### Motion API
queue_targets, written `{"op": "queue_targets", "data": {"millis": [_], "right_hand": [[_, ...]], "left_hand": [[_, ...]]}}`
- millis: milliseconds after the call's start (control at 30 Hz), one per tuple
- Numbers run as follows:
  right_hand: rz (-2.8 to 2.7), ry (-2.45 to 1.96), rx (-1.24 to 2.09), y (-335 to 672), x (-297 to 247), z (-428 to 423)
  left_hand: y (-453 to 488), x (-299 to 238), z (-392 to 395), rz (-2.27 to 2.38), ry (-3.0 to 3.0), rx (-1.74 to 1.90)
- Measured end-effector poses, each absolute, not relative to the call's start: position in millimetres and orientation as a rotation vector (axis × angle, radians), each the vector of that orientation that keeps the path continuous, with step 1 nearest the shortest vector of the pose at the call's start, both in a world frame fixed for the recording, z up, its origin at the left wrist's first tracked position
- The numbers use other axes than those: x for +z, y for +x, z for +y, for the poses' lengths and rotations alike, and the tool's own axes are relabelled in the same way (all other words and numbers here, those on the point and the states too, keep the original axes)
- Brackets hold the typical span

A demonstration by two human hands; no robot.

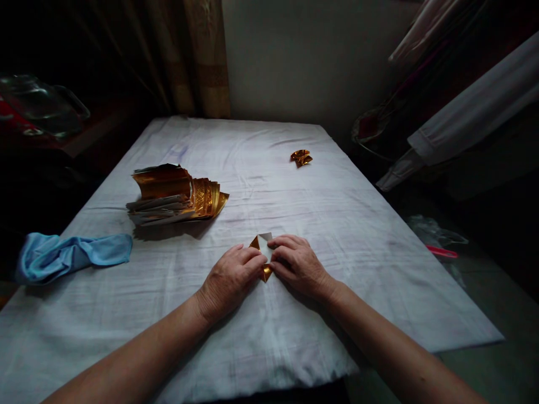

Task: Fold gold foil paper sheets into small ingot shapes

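A small sheet of gold foil paper [264,247], partly folded, lies on the cloth-covered table in front of me. Its pale back shows in the middle, with gold at the upper left and at the lower tip. My left hand [236,275] grips its left side, fingers curled over the paper. From the other side my right hand [298,264] presses on the right edge with bent fingers. Both hands rest low on the cloth, and the fingertips hide parts of the folds.
Left of centre stands a stack of gold foil sheets [168,196]. A blue cloth [80,255] lies at the left edge. Folded gold pieces [301,157] sit at the far right of the white tablecloth [252,174]. Clothes [471,106] hang beyond the right edge; a glass jug [42,106] stands left.
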State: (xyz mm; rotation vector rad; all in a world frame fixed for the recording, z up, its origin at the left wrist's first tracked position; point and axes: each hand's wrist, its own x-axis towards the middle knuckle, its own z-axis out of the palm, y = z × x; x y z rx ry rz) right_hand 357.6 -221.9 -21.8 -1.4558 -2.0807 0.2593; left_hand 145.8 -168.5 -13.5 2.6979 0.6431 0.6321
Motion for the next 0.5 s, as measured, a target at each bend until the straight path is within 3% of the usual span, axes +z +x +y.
{"op": "queue_targets", "data": {"millis": [500], "right_hand": [[-2.043,-1.474,0.226,355.7,-22.2,-223.2]], "left_hand": [[140.9,-1.3,-175.7,0.600,2.757,0.530]]}}
